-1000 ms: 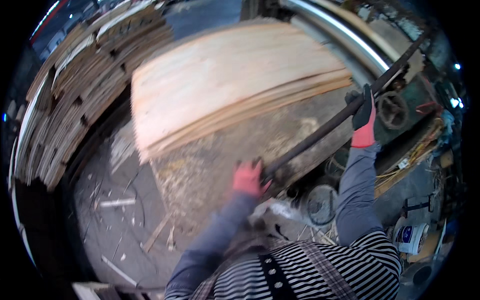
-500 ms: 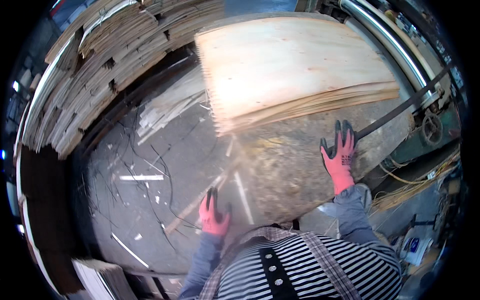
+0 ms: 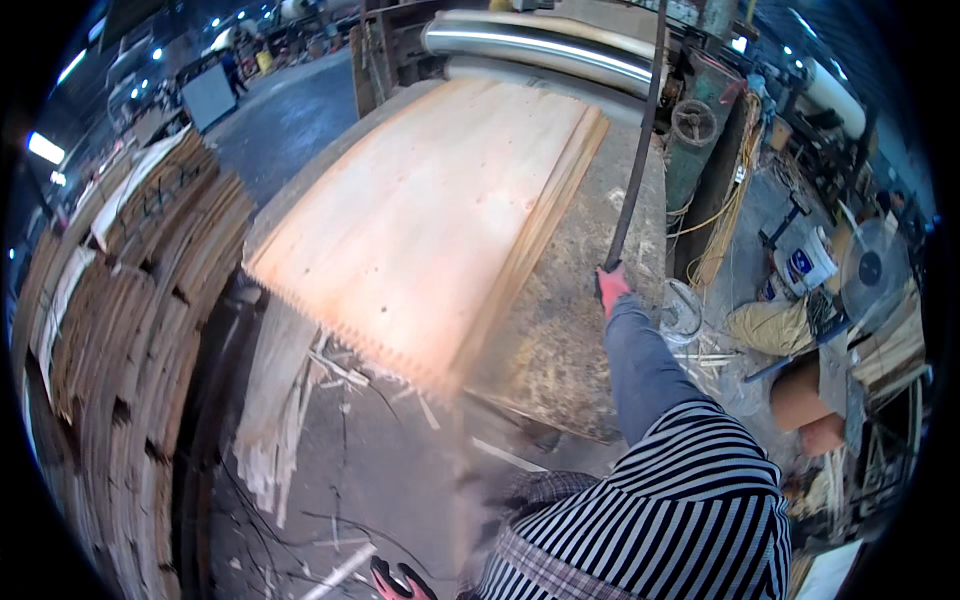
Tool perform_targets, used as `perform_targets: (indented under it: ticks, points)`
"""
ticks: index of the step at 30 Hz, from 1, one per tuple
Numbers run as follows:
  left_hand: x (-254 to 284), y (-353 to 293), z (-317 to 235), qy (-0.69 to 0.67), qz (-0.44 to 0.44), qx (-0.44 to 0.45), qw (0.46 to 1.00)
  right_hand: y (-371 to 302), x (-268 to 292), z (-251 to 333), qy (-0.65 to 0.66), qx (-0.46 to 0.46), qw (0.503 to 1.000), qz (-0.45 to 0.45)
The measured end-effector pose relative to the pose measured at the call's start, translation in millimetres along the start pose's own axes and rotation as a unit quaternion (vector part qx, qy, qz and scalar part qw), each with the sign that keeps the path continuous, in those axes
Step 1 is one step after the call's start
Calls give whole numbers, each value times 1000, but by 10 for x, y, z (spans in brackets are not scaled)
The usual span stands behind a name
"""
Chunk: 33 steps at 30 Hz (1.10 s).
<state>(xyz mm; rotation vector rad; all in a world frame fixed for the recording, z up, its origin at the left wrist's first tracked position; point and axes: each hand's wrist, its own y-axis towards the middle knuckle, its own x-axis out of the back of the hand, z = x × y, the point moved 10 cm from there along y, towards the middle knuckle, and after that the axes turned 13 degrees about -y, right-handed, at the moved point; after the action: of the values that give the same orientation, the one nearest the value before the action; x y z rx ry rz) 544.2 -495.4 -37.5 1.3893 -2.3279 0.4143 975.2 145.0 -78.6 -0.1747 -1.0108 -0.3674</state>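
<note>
My right hand (image 3: 612, 284), in a pink and black glove, is closed around the lower end of a long dark bar (image 3: 642, 150). That bar rises from the hand past the rollers. To the hand's left lies a stack of pale wood veneer sheets (image 3: 420, 210), with a ragged, toothed near-left edge and layered sides. It rests on a worn, stained table (image 3: 560, 350). My left hand (image 3: 402, 582), gloved alike, is low at the bottom edge, partly cut off. Its visible fingers are apart, with nothing seen in them.
A metal roller (image 3: 540, 48) spans the table's far end. A handwheel (image 3: 694, 121) sits on the green machine frame to its right. Tall veneer piles (image 3: 130, 320) stand at left. Wood scraps (image 3: 280, 410) litter the floor. A white bucket (image 3: 808, 262) stands at right.
My view has swung to the right, toward the roller. My right hand, spread beside the bar's end before, has closed on it. My left hand has dropped toward the bottom edge.
</note>
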Motion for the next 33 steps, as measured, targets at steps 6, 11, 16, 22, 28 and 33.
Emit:
perform_targets:
  ticks: [6,11,16,22,28,33]
  points:
    - [221,1217,62,84,72,-239,965,-543,482,-469,16,-75,996,-52]
    - [89,2222,346,72,187,-255,946,-110,213,-1479,-241,-67,966,69]
    - [-242,3329,33,52,230,-184,954,-796,1032,-617,-163,-126,972,-111]
    - [-931,4177,-448,-88,376,-200,901,-2117,559,1937,-1,170,977,-128]
    - [-969,5903,-1277,-82,279,-352,890,-3556,-940,4411,-132,398,907,34]
    - [-1502,6962,-1694,-4,308,-394,866,-3450,-2121,4412,-347,232,907,58]
